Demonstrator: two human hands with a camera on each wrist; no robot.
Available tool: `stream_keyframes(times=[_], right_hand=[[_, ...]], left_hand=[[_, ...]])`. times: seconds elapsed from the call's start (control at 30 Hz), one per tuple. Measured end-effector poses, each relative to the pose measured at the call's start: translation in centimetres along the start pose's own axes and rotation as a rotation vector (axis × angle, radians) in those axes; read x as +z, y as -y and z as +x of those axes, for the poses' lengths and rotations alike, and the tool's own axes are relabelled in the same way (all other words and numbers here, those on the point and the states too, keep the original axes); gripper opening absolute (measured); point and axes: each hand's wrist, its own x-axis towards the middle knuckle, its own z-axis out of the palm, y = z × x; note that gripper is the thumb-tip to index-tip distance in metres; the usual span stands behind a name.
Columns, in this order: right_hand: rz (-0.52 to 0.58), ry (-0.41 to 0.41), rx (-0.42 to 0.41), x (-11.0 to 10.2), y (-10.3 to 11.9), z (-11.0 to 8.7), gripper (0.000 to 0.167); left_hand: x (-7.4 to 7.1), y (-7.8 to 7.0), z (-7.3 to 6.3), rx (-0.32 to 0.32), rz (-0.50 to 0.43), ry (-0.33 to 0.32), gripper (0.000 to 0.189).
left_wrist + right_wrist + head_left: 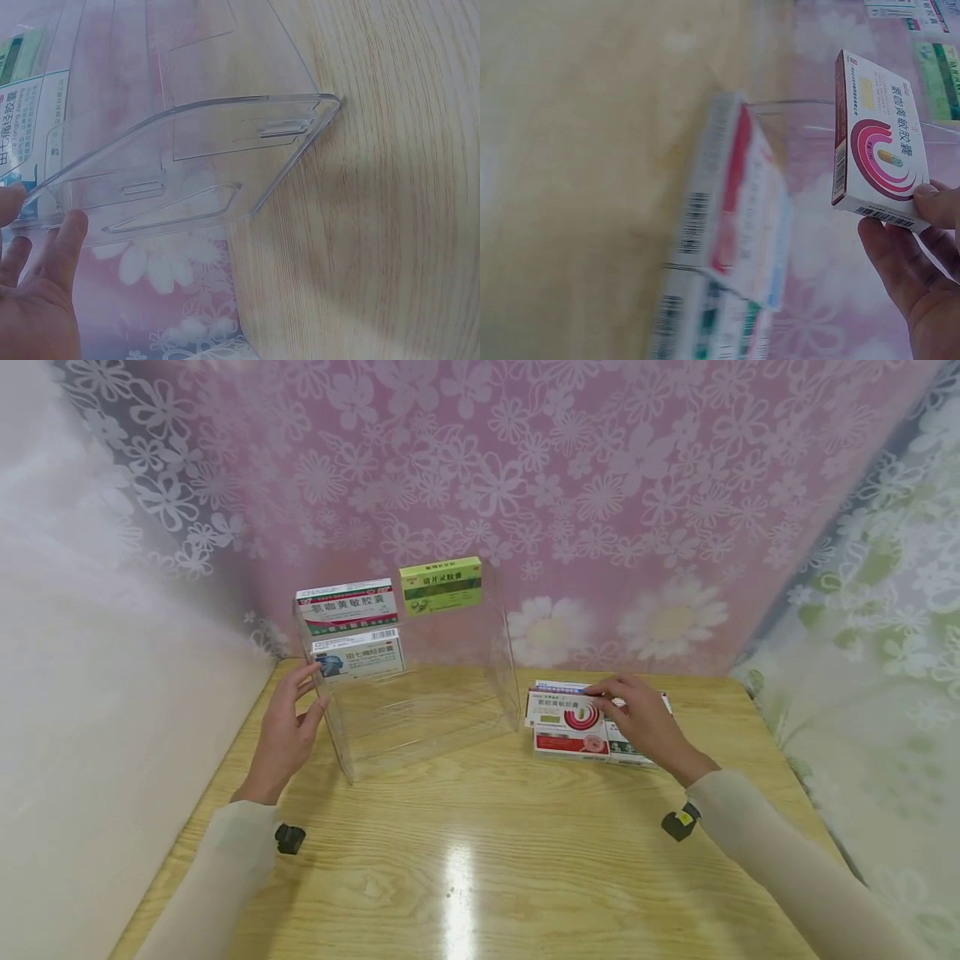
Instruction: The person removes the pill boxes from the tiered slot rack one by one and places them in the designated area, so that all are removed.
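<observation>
My right hand pinches a white medicine box with a red ring design between thumb and fingers. In the right wrist view this box is raised above the other boxes, gripped at one end. At the left, my left hand touches the side of a clear plastic tiered stand with extended fingers. Beside those fingertips, a white-and-blue medicine box sits on the stand. Above it are a white, red and green medicine box and, to the right, a yellow-green medicine box.
Beneath my right hand lies a group of medicine boxes, among them a red-and-white one and a green-and-white one. Everything stands on a wooden table. A pink flowered cloth hangs behind it, with pale curtains at both sides.
</observation>
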Motion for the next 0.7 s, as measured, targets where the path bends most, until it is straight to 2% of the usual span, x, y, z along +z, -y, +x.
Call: stream_keyframes(times=[0.2,0.43,0.7], right_hand=[[0.021,0.092,0.066,1.6,-2.1,-3.7,0.021],[0.085,0.186,0.139,2.8,-3.1,-6.0,0.022],[-0.019,0.158,0.114,4.2,-3.2,-6.7,0.017]], left_hand=[[-0.1,-0.2,0.0,-0.006,-0.007,0.001,0.058],[-0.1,-0.3,-0.1,-0.005,-0.012,0.007,0.058],[-0.2,-0.5,-0.1,-0.01,-0.017,0.008,0.058]])
